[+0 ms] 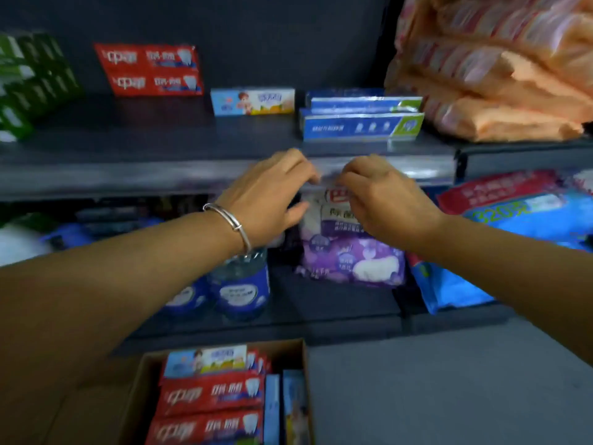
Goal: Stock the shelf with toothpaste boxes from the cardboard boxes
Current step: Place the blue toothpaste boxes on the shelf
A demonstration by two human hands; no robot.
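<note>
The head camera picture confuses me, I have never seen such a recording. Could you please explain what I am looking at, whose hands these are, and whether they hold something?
There is no machine here. A person wears a camera on the head, so you see their own two arms from above. The left hand, with a silver bracelet, and the right hand meet at the front edge of the shelf. The picture is blurred, so I cannot tell whether they hold anything. On the shelf stand red toothpaste boxes, a light blue one and blue boxes. Below, a cardboard box holds more toothpaste.
</note>
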